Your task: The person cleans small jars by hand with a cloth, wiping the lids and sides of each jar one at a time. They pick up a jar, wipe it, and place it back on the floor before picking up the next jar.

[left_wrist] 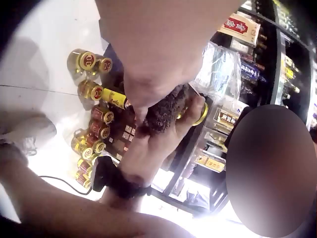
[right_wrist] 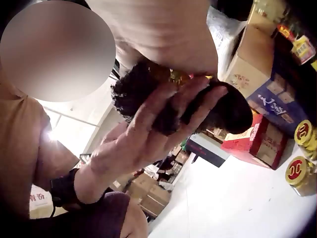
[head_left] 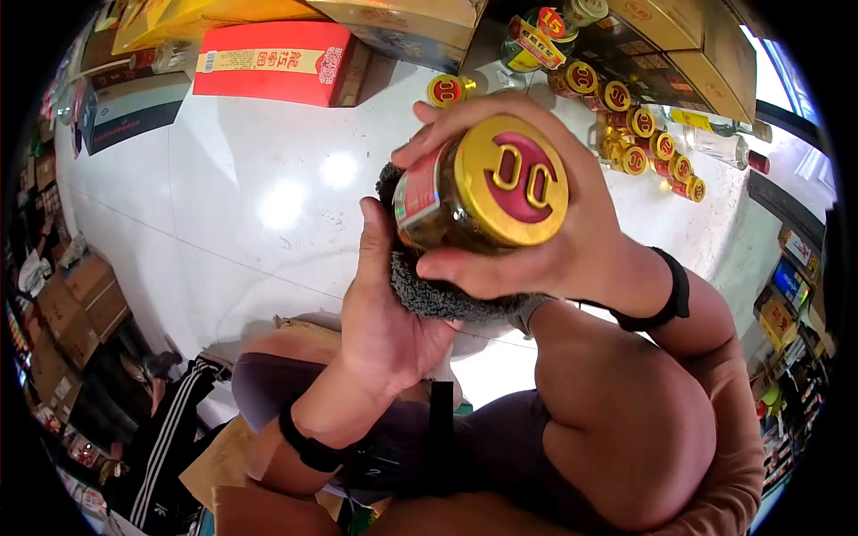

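Note:
My right hand (head_left: 590,210) grips a glass jar with a gold-and-red lid (head_left: 514,183), thumb on the near side and fingers over the far side. The jar lies tilted, its lid toward the head camera. Under its body is a dark grey fluffy cloth (head_left: 447,299), which my left hand (head_left: 384,330) holds against the glass. In the right wrist view, the left hand's fingers (right_wrist: 148,111) curl round the cloth (right_wrist: 130,94). Most of the jar is hidden there by the right hand and the cloth.
On the white floor (head_left: 250,232), several similar gold-lidded jars (head_left: 642,122) stand in rows at the right, beside a lying clear bottle (head_left: 719,147). One jar (head_left: 445,90) stands apart ahead. A red box (head_left: 268,62) lies at the far left, and cartons (head_left: 80,299) stand further left.

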`<action>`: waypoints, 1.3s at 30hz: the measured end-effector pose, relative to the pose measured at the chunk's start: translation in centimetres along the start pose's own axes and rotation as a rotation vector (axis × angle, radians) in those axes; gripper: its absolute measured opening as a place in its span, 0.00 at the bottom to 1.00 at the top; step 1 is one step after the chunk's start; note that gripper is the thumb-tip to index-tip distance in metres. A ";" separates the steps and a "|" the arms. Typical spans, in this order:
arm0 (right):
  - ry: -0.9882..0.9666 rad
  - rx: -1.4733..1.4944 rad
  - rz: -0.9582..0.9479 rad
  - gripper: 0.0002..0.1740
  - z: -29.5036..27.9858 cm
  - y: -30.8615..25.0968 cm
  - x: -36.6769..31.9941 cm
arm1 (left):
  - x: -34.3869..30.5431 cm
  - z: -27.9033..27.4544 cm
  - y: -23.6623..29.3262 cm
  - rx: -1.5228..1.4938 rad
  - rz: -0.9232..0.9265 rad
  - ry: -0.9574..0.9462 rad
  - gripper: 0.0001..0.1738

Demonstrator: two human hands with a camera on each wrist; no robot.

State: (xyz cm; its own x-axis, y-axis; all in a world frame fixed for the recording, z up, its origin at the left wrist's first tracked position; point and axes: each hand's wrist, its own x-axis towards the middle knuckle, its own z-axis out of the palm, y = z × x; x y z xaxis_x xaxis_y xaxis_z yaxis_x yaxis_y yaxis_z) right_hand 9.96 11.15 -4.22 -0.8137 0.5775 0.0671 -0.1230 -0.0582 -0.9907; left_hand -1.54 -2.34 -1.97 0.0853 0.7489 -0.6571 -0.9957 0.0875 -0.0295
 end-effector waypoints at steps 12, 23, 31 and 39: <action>-0.154 -0.280 0.065 0.53 -1.2 -1.3 -0.6 | 1.2 1.0 0.3 0.836 0.484 0.035 0.31; 0.038 -0.048 0.354 0.40 -0.7 -0.8 -1.9 | 1.6 2.3 -0.3 0.139 0.217 0.041 0.31; 0.129 -0.475 0.005 0.44 -1.6 0.0 -3.7 | 1.4 1.5 -3.9 0.352 0.384 -0.033 0.33; 0.001 -0.644 -0.179 0.48 -2.4 -2.7 -5.3 | 1.5 2.1 -1.5 0.176 0.123 -0.033 0.55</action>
State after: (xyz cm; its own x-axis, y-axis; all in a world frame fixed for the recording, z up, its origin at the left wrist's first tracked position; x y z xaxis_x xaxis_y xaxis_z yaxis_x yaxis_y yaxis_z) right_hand 15.99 10.23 -2.19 -0.8120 0.5333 0.2373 0.1080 0.5367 -0.8368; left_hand 0.13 0.05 -1.28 -0.0323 0.7817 -0.6228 -0.9774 0.1056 0.1832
